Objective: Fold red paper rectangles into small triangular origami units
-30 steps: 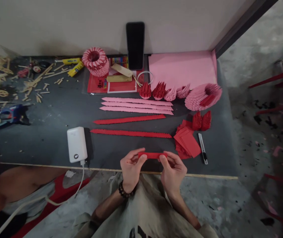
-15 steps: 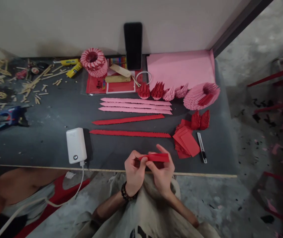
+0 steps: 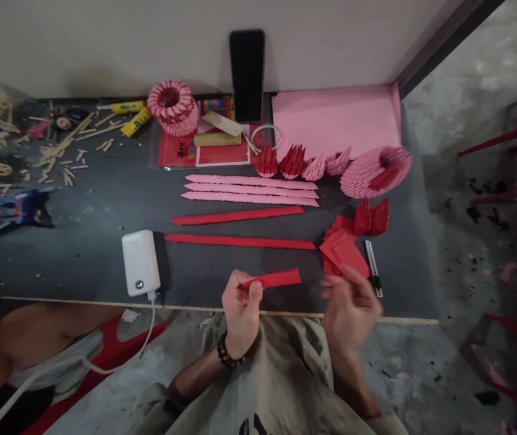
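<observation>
Between the thumb and fingers of my left hand [image 3: 241, 314] is a narrow folded strip of red paper [image 3: 279, 278], pointing right above the table's front edge. My right hand [image 3: 353, 308], a little blurred, is apart from the strip, with its fingers loosely spread and nothing visible in them. It is just in front of a pile of red paper pieces [image 3: 342, 248] and left of a box cutter [image 3: 373, 266]. Beyond my hands lie two long red zigzag-edged strips [image 3: 240, 241] and three pink ones [image 3: 249, 196].
A white power bank [image 3: 141, 263] with a cable lies left. Folded red pieces [image 3: 371, 216] and a pink paper ring [image 3: 376, 172] stand right. At the back are a phone [image 3: 246, 75], pink sheets [image 3: 335, 115], a folded-paper vase shape [image 3: 174, 109] and glue tubes [image 3: 135, 121]. Someone's leg [image 3: 54, 332] shows left.
My right hand has let go of the red strip and moved right, towards the red paper pile. My left hand keeps hold of the strip. The view has shifted slightly.
</observation>
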`<state>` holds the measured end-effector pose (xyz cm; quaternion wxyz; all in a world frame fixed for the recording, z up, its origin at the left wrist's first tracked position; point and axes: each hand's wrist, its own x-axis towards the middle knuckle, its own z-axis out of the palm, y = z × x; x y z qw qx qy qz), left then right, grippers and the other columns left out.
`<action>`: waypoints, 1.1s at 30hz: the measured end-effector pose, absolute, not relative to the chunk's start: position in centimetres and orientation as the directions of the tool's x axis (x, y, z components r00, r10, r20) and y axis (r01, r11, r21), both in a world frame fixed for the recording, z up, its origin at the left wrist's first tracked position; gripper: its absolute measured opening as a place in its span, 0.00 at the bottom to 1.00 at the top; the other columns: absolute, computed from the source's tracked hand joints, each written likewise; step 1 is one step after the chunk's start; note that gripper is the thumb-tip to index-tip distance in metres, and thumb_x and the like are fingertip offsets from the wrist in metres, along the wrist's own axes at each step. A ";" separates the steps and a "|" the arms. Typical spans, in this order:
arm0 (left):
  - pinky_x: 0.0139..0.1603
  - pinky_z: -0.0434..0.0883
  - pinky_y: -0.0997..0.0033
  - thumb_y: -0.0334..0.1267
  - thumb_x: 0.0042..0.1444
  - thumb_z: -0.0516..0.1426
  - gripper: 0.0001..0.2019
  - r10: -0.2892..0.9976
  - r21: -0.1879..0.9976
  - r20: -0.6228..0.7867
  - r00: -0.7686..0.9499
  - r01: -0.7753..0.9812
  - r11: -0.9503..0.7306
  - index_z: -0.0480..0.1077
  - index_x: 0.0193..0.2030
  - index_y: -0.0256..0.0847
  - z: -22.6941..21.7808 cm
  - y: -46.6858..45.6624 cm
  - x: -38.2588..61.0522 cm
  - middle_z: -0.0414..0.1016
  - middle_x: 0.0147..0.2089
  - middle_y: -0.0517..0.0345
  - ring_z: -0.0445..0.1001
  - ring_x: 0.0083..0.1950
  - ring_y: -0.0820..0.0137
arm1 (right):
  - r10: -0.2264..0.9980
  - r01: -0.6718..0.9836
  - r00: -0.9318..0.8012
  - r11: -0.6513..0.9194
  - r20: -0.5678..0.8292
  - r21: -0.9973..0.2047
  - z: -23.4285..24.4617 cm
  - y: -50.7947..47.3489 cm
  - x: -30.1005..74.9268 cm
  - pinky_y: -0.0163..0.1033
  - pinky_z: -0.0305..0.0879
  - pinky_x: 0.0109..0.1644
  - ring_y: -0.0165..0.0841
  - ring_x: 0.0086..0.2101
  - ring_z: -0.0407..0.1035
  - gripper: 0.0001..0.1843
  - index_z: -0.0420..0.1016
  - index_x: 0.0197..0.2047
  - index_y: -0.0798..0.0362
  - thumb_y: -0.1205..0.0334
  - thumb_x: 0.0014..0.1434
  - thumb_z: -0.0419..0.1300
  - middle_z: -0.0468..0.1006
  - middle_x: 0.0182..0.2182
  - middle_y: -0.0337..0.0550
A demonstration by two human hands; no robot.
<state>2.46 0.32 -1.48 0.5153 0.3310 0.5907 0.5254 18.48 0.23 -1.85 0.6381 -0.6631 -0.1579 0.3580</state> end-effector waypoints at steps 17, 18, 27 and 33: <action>0.50 0.78 0.64 0.36 0.71 0.53 0.16 0.937 0.966 0.169 0.306 0.136 -0.218 0.77 0.59 0.45 -3.8 2.6 -2.4 0.84 0.50 0.49 0.82 0.49 0.64 | 0.811 -0.513 0.127 -0.439 -0.571 -0.738 -2.9 -0.8 13.3 0.27 0.56 0.18 0.24 0.17 0.67 0.16 0.71 0.30 0.52 0.52 0.59 0.68 0.77 0.19 0.34; 0.49 0.79 0.66 0.33 0.69 0.55 0.14 0.910 0.950 0.217 0.352 0.137 -0.280 0.79 0.56 0.47 -3.8 3.0 -2.6 0.84 0.51 0.51 0.82 0.49 0.65 | 0.813 -0.508 0.118 -0.444 -0.571 -0.738 -3.0 -0.9 13.2 0.27 0.56 0.18 0.24 0.17 0.67 0.16 0.71 0.30 0.53 0.51 0.59 0.68 0.77 0.19 0.34; 0.40 0.78 0.71 0.30 0.62 0.63 0.07 0.968 0.975 0.109 0.227 0.165 -0.149 0.83 0.37 0.45 -2.2 3.7 -1.6 0.87 0.36 0.55 0.84 0.37 0.68 | 0.825 -0.404 0.172 -0.440 -0.538 -0.802 -2.6 -1.1 13.6 0.26 0.62 0.23 0.24 0.20 0.69 0.13 0.77 0.33 0.55 0.54 0.56 0.71 0.79 0.20 0.37; 0.36 0.78 0.73 0.40 0.56 0.68 0.06 0.954 0.952 -0.301 0.001 0.062 0.300 0.81 0.34 0.39 -1.3 2.5 -0.1 0.85 0.33 0.54 0.82 0.34 0.68 | 0.867 -0.217 0.222 -0.402 -0.446 -0.889 -1.9 -1.0 13.9 0.30 0.70 0.28 0.26 0.23 0.72 0.12 0.79 0.32 0.54 0.53 0.56 0.70 0.81 0.23 0.38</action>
